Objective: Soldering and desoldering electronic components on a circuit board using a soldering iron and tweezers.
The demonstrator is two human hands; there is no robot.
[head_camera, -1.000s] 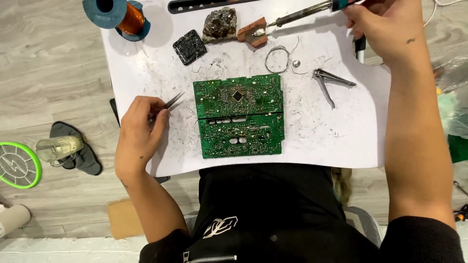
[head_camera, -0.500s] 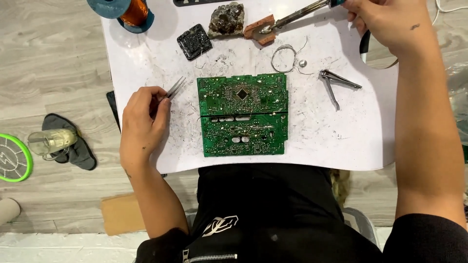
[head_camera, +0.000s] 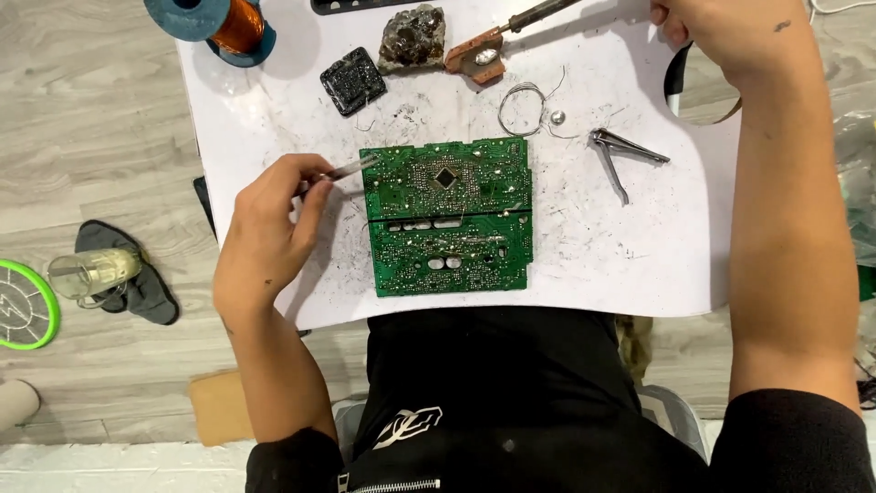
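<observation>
Copper wire spool (head_camera: 224, 23) — nail clippers (head_camera: 625, 155)

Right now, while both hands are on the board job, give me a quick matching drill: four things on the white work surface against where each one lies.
Things:
1. tweezers
2. nail clipper
3. copper wire spool
4. solder wire coil

Places:
A. far left corner of the white work surface
B. in the left hand, tips at the green circuit board left edge
C. just beyond the board's far edge
D. right of the board

Pairs: 1-B, 2-D, 3-A, 4-C
</observation>
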